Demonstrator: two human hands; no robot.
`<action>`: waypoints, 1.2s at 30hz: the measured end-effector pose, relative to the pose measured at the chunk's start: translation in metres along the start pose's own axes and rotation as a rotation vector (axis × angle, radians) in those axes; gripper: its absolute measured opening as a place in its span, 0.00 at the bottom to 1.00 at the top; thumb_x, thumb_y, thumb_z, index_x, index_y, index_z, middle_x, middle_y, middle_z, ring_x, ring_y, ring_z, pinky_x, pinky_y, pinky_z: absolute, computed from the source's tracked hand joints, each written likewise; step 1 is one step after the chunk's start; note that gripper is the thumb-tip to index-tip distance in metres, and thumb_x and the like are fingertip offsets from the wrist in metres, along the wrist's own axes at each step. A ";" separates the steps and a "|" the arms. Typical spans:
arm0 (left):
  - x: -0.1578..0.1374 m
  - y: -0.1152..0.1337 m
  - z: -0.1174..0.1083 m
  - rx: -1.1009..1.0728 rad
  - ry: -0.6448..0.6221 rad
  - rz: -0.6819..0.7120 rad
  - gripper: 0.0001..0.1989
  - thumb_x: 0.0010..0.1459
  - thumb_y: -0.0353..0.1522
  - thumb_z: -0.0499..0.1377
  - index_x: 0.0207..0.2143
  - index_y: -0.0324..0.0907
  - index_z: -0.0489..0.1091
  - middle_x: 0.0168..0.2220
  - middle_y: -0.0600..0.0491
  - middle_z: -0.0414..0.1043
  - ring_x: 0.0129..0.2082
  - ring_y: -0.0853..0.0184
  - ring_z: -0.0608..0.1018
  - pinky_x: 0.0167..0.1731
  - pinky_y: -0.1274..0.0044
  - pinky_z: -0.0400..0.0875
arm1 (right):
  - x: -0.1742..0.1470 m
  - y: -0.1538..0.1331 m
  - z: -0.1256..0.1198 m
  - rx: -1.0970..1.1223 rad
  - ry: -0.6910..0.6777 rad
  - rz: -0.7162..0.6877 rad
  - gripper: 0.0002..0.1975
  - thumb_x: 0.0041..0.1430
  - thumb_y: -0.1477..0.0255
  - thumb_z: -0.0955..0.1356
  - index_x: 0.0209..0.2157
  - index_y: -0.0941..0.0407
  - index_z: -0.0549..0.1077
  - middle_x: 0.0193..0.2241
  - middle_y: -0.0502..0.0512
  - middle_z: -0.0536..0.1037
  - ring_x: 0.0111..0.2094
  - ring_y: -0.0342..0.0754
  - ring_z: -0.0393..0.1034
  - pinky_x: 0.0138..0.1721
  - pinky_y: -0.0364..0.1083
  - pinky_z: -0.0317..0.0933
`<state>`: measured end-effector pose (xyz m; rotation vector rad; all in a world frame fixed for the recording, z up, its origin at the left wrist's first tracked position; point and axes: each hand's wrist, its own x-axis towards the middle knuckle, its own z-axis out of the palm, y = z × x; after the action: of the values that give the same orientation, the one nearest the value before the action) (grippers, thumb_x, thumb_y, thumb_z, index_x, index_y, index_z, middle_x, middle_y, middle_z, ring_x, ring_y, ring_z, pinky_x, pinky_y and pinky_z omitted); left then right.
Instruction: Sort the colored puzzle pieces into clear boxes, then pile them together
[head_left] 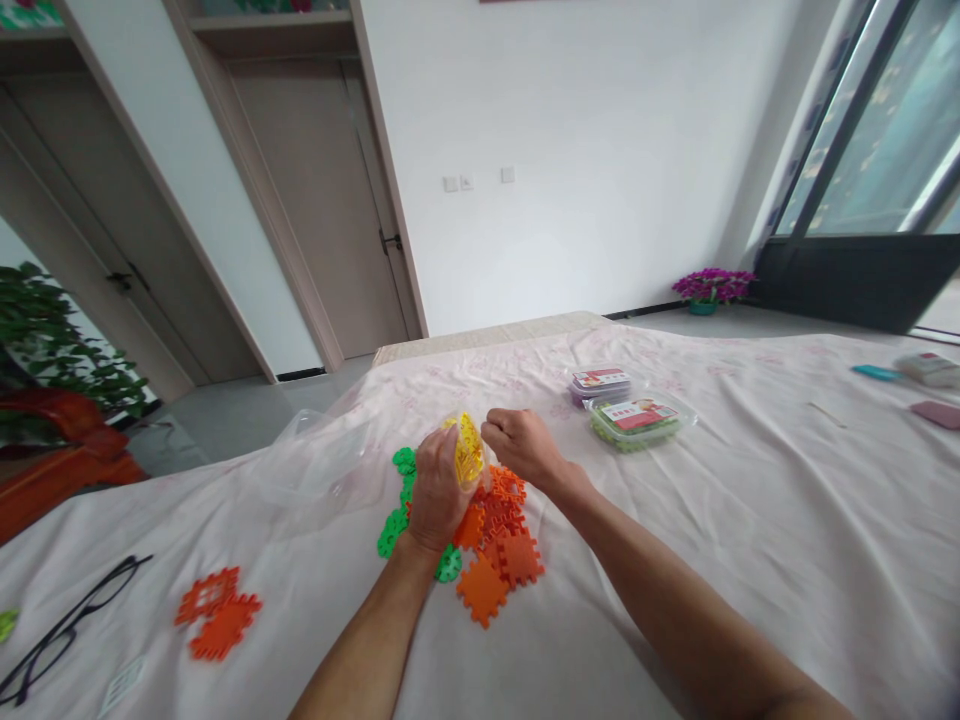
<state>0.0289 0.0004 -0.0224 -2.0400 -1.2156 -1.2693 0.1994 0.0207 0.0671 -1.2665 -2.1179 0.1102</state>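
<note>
My left hand (436,490) is closed around a clear plastic bag of yellow toy pieces (469,447), held up over the cloth. Just to its right, my right hand (519,440) is curled with the fingers pinched at the bag's edge; what lies inside the pinch is too small to make out. Below the hands lies a pile of orange interlocking tiles (501,545) with notched edges. Green notched discs (391,532) are scattered beside and partly behind my left hand and wrist.
Two more orange tiles (223,622) lie to the left, near black-framed glasses (71,625). A clear plastic container (319,450) sits at back left. Lidded boxes, one with green contents (637,420) and one with purple (598,384), stand at back right on the tablecloth (712,560).
</note>
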 end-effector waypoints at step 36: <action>0.012 -0.005 -0.031 -0.060 -0.267 0.165 0.41 0.53 0.25 0.63 0.66 0.43 0.48 0.60 0.41 0.58 0.64 0.52 0.60 0.62 0.57 0.61 | -0.021 0.094 0.033 -0.112 0.322 0.047 0.11 0.53 0.74 0.62 0.20 0.57 0.69 0.18 0.49 0.68 0.21 0.40 0.53 0.25 0.42 0.42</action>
<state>0.0123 -0.0148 0.0023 -2.3575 -1.1025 -0.9917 0.2582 0.0614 -0.0055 -1.3020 -1.8387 -0.1841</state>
